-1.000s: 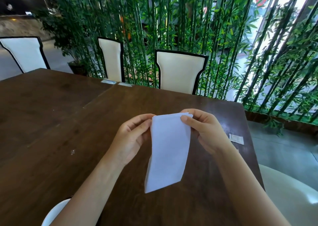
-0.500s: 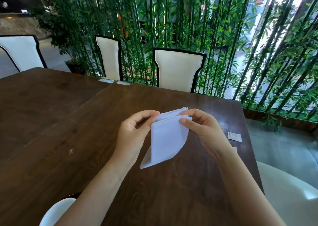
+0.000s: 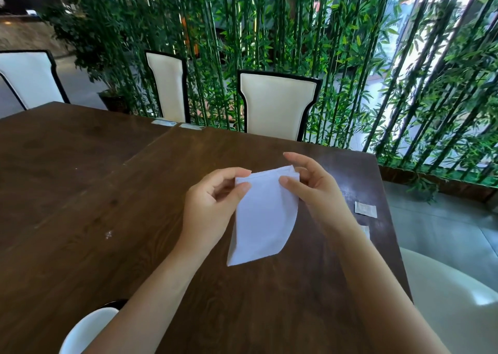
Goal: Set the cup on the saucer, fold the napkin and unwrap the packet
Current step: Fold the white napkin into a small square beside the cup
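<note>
A white napkin [image 3: 265, 219] hangs folded in the air above the dark wooden table [image 3: 107, 192]. My left hand [image 3: 213, 208] pinches its top left corner and my right hand [image 3: 312, 189] pinches its top right corner, so the layered edge is held level between them. A small white packet [image 3: 365, 209] lies on the table near the right edge, beyond my right hand. A second pale packet [image 3: 365, 231] peeks out behind my right forearm. A white cup rim [image 3: 83, 329] with a dark saucer edge [image 3: 114, 303] shows at the bottom left, mostly hidden by my left arm.
Cream chairs [image 3: 277, 103] with black frames stand along the far side of the table, backed by a dense bamboo screen [image 3: 296, 30]. Two small paper slips [image 3: 175, 124] lie at the far edge. A pale rounded seat [image 3: 444, 300] sits off the table's right side.
The long hanging napkin has been doubled up: its lower end came up to the top edge, and it now hangs about half as long between both hands.
</note>
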{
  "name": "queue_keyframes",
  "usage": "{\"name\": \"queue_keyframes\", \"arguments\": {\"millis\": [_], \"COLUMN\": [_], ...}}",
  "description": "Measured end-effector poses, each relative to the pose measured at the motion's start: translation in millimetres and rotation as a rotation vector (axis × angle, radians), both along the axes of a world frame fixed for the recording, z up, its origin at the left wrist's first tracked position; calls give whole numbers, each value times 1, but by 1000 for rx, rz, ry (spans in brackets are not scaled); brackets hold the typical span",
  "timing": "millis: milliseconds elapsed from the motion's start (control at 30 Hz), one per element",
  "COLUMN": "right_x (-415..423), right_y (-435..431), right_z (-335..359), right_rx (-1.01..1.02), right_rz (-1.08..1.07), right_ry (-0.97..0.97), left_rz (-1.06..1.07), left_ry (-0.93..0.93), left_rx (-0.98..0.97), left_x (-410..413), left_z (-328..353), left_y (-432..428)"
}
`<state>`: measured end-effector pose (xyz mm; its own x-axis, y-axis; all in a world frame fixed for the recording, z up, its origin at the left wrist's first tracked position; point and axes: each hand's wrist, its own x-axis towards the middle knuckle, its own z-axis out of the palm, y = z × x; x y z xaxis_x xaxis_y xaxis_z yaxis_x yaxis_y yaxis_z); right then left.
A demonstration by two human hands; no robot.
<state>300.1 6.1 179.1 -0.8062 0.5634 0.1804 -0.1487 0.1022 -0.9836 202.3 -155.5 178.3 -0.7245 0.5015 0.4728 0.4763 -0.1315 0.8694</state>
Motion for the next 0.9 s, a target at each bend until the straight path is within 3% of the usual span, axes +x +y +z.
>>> {"name": "queue_keyframes", "arguments": {"millis": [200,333,400,533,600,900], "right_x": [-5,-24,-30,-33,-33,-31], "right_y": [9,-4,-4,1,6,34], "right_z": [37,47,51,54,50,-3], "right_rx": [689,954,941,684,634,611], "right_rz": [278,320,288,268,248,-70], "right_ry": [-276,-282,-232,-176,-196,-366], "left_rz": [-63,-119,-243,-497,-536,-441], "left_ry": [42,-72,-175,-268,-343,-676], "left_rx": [-32,64,70,-350,-439,-362], "left_x": [-2,-7,-19,-39,-43,-61], "left_z": [4,5,3,-25,-46,-88], "left_y": [-2,0,-3,-11,-15,-39]}}
